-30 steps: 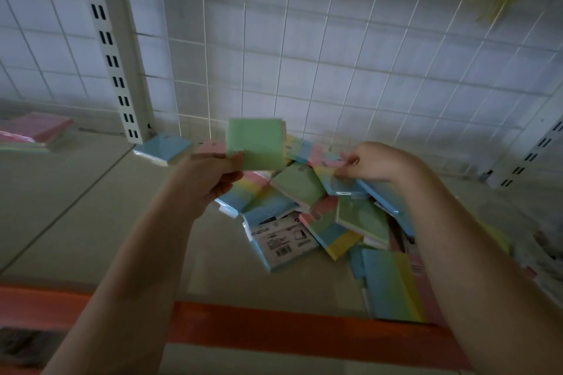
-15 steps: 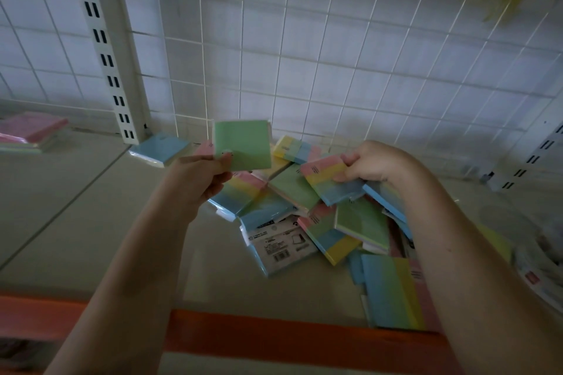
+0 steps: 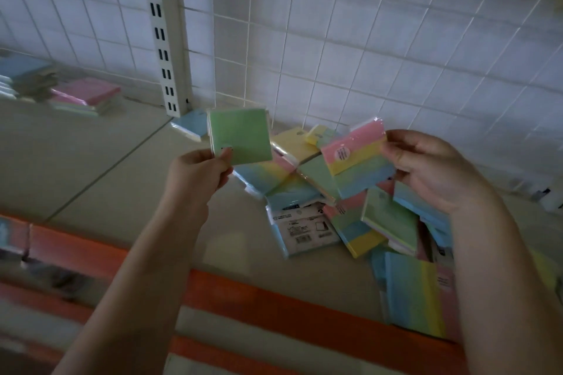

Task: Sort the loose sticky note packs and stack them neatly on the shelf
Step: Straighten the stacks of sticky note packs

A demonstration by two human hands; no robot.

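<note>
Fingers and thumb of the left hand (image 3: 198, 172) pinch the bottom corner of a green pack (image 3: 239, 137) and hold it up in the air. The right hand (image 3: 432, 170) pinches the edge of a striped pack (image 3: 358, 161), pink on top, above the messy pile (image 3: 329, 207) on the shelf (image 3: 91, 167). Neat stacks (image 3: 82, 97) sit far left by the wire wall (image 3: 365, 39).

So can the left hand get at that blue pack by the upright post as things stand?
Probably not right away: the left hand already holds a green pack in its grip, and that pack partly hides the blue pack. The shelf between them looks unobstructed, so once the green pack is set down, likely yes.
</note>
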